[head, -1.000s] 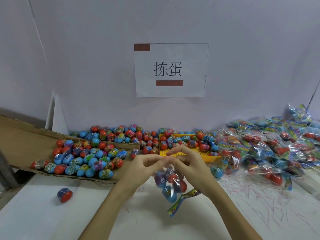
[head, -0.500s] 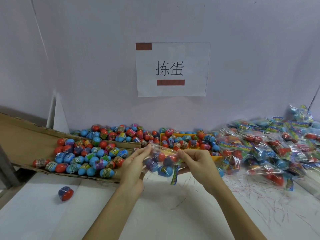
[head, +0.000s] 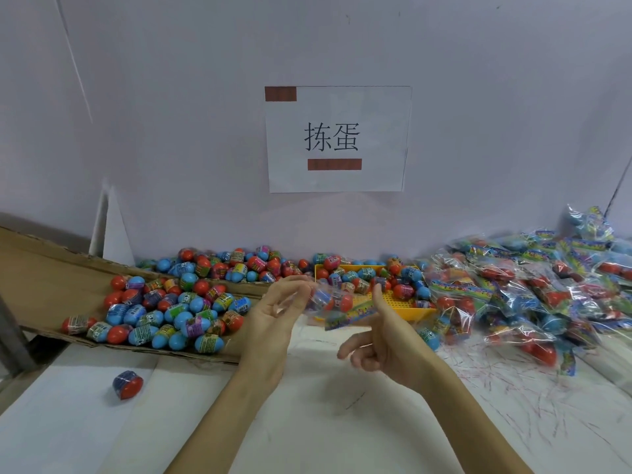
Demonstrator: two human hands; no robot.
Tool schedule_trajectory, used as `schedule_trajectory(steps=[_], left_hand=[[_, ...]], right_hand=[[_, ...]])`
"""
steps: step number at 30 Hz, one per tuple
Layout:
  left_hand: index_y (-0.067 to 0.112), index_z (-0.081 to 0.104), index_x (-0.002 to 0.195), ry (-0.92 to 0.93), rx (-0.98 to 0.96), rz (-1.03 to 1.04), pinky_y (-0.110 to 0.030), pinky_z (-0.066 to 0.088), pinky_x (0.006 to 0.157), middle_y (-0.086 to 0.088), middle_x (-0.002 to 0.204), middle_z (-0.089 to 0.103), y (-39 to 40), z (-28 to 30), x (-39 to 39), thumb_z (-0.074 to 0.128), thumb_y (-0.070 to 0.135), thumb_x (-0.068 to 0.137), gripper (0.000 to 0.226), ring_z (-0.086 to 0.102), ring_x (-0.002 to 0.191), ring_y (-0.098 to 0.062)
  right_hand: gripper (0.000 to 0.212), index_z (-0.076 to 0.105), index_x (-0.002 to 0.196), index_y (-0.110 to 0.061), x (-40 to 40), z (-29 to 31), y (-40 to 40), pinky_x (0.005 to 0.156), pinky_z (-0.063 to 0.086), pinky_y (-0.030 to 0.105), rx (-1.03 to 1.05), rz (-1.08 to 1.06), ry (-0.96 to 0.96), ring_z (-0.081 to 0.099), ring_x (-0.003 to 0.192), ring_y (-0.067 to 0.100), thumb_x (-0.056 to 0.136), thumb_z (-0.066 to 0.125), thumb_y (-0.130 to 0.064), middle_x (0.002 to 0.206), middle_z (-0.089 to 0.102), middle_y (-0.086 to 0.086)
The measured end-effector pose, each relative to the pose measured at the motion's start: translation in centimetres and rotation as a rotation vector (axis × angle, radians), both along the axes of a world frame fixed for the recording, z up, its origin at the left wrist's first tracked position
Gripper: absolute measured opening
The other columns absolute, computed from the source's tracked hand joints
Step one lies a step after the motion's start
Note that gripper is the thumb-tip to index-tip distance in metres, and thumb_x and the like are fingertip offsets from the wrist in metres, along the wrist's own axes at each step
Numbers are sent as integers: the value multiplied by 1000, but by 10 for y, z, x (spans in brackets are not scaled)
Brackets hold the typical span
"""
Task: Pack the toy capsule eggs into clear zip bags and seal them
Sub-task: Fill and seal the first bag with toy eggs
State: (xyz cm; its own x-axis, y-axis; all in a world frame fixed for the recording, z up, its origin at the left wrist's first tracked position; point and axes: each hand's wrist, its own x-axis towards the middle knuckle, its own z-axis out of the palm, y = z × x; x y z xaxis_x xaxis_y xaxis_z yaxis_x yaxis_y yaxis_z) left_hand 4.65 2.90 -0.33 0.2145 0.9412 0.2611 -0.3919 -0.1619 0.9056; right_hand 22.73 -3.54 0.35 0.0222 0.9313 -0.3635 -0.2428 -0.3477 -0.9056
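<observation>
Sign [head: 337, 138] reads 拣蛋 | filled bag [head: 337, 304] between both hands

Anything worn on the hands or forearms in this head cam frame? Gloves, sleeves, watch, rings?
Nothing visible. The left hand and right hand are bare, with no gloves and no rings that can be made out. Both forearms are bare down to the bottom edge of the frame: no sleeves, watch or wristband. Fingernails look short and unpainted, though motion blur softens the fingers.

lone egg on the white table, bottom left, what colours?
Dark blue top, red bottom on the lone egg, clearest in the head view.
</observation>
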Motion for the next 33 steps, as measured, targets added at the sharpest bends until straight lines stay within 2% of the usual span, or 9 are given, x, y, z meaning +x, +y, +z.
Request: schedule_trajectory(steps=[4,7,10,14,17,21,26,29,33], left_hand=[[28,80,94,147,68,-49,-20,41,103,23,145,53,2,-5,1,81,55,79,30,47,135,6],[22,77,113,-15,-76,-253,-35,44,110,1,142,62,6,-5,-1,69,41,90,31,55,135,-18],[15,61,138,-155,-207,-322,-40,56,102,-8,137,67,8,0,-3,59,37,98,45,63,127,-25],[25,61,132,36,-228,-52,-37,60,90,-4,119,76,6,-3,0,65,36,96,39,73,110,-20],[13,69,123,22,-317,-17,-26,62,75,-8,108,79,8,-7,-3,70,18,96,28,77,97,-17],[7,74,108,27,-376,9,-24,60,65,-12,100,78,12,-5,-7,70,7,94,14,77,82,-15],[6,75,102,64,-297,-4,-25,60,63,-10,94,79,9,-4,-3,76,21,91,18,77,83,-17],[8,73,93,65,-213,1,-25,60,65,-8,87,77,7,-4,-3,73,23,90,15,77,84,-18],[8,71,89,61,-138,44,-29,62,74,-10,90,76,5,-6,0,72,17,91,10,75,86,-21]], right_hand=[[48,59,133,-3,-4,4,2,61,61,25,122,-152,298,76,96,30,102,53,-39,113,74,23],[52,62,131,-3,-5,6,0,67,61,24,212,-233,388,76,95,24,83,75,-20,115,74,17],[57,62,130,-18,-4,8,0,67,59,26,249,-287,180,76,93,21,75,78,-15,120,72,12],[49,56,136,-23,-4,8,1,90,58,36,272,-208,-41,73,106,20,92,68,-4,118,75,1],[43,59,134,-19,-4,8,0,107,50,48,276,-147,-131,72,109,20,93,68,-8,115,76,-1],[43,71,117,-14,-11,7,1,103,54,45,307,-219,-127,71,109,21,80,72,-36,109,77,2],[26,76,101,-8,-16,3,6,98,56,52,370,-431,-156,72,105,29,86,72,-29,101,77,10],[30,77,98,-12,-13,3,5,95,57,44,404,-453,-148,72,102,26,79,71,-35,97,77,5],[17,74,95,-18,-13,-4,7,83,55,28,545,-636,-235,67,94,28,89,71,-33,89,73,2]])
